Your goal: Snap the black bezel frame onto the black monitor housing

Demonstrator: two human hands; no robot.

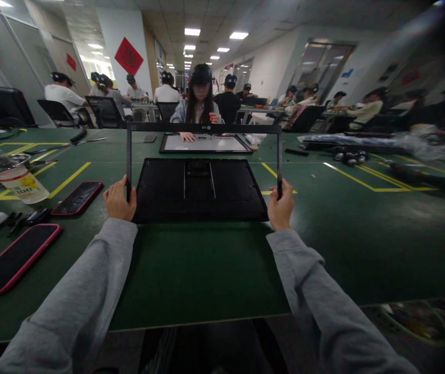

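— Fingers (pixel 127 188) first: how do they sit?
— Both sets are curled and pressed tight around a thin black bezel frame (pixel 202 128). The left hand (pixel 119 200) grips the low end of one side bar, and the right hand (pixel 280 206) grips the low end of the other.
— And the frame itself?
— It stands upright between the two hands, with its top bar well above the knuckles (there is a small logo mid-bar, too small to read).
— What lies below the grip?
— A black back panel (pixel 201 189), flat on the green bench (pixel 191 270), between the hands and reaching just beyond them. The frame's low ends come down near its close corners, but I cannot tell whether they touch it.
— Outward from the left fingers?
— A red-edged phone (pixel 77 197) lies near them. A pink-rimmed phone (pixel 12 259) is farther out and closer to the body, and a bottle (pixel 22 184) lies on its side past the red-edged one.
— And beyond the fingers, through the frame?
— A flat screen panel (pixel 204 143) lies well past the back panel. Another person's hand (pixel 187 136) rests on its near edge, and that person sits across the bench.
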